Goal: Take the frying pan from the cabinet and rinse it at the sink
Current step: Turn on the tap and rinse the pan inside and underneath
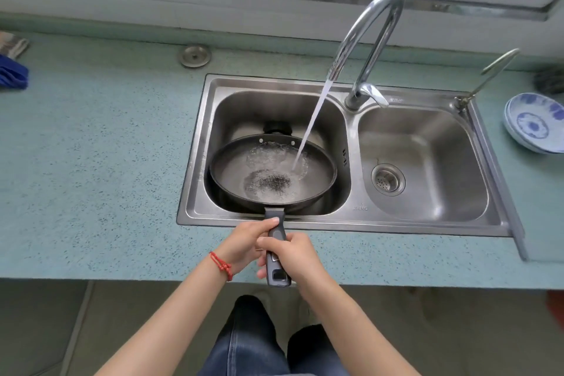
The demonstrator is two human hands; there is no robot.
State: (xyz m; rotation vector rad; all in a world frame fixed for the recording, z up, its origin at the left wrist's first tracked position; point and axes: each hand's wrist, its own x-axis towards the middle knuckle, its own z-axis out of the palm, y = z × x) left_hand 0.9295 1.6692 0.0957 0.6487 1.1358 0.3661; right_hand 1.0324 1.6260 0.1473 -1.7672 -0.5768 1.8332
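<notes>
1. The person's left hand [248, 239] and right hand [294, 255] are both wrapping tightly around the dark grey handle of the black round non-stick frying pan [272, 174], the left hand gripping nearer the pan.
2. The handle is reaching back over the speckled blue-green bench [91, 162]; the pan is sitting in the left basin of the stainless steel double sink [351, 217].
3. The curved chrome tap [370, 36] is pouring a stream of water [311, 125] into the pan, so the rinsing step is under way.
4. The next move is probably calling for swirling and tipping the water out.
</notes>
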